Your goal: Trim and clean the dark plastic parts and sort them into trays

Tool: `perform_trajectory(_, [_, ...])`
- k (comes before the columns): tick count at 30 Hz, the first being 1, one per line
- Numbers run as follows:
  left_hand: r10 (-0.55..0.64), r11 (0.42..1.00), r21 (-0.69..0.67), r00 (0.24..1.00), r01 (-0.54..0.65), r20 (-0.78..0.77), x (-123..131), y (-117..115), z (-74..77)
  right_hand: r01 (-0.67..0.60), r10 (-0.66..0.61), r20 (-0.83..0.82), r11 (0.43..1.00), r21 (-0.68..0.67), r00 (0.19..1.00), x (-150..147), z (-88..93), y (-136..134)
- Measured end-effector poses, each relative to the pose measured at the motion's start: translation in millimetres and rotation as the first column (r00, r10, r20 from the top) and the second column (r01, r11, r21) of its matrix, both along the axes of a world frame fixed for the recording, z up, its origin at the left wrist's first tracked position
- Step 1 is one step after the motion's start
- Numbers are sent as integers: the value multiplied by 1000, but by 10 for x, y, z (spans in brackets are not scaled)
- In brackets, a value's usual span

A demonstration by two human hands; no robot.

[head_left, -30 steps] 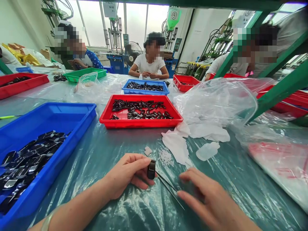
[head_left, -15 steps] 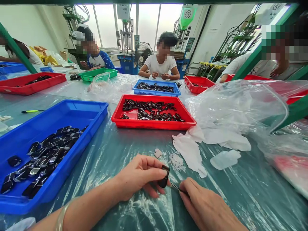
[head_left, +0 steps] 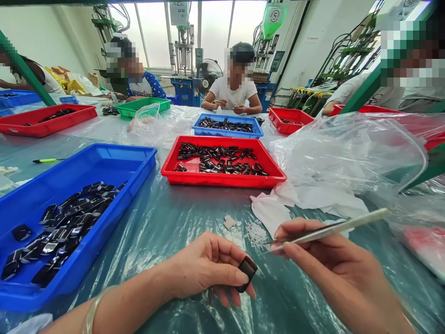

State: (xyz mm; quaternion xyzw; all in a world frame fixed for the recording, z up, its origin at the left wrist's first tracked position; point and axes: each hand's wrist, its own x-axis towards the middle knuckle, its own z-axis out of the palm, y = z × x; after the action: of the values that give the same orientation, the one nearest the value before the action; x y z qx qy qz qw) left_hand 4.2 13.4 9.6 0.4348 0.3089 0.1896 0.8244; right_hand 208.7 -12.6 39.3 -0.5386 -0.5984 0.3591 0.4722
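My left hand [head_left: 212, 269] pinches a small glossy black plastic part [head_left: 247, 273] between thumb and fingers, just above the plastic-covered table. In my right hand [head_left: 330, 260] is a pair of tweezers [head_left: 333, 228], its tips pointing left over a small pile of tiny white pieces [head_left: 256, 234]. Whether the tips touch or hold a piece I cannot tell. Beside the pile lies a small pinkish-white block [head_left: 229, 222]. A white cloth [head_left: 269, 211] lies behind my right hand.
A blue tray [head_left: 139, 167] with many black parts stands at my left. Ahead are a red tray [head_left: 222, 180] and a smaller blue tray [head_left: 227, 133], both holding black parts. Clear plastic bags [head_left: 347, 148] bulge at the right. Several people sit around the table; green frame bars [head_left: 368, 65] slant at the sides.
My right hand has drawn the tweezers away from the black part, up and to the right, turning to show them. My left hand has shifted slightly right and down with the part.
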Motion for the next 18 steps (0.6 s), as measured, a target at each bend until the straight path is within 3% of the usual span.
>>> perform_trajectory(5, [-60,998,-35,998,60,21,-2,1,-32,-45,45,-120,999,-3,992,-68,-62,-92])
perform_trajectory(10, [-99,995,-30,995,99,20,6,4,-24,-206,206,-102,978,13,973,-23,-96,-99])
perform_trajectory(18, [-120,990,-68,992,122,34,26,-5,-59,-251,252,-122,968,31,960,-14,-158,-98])
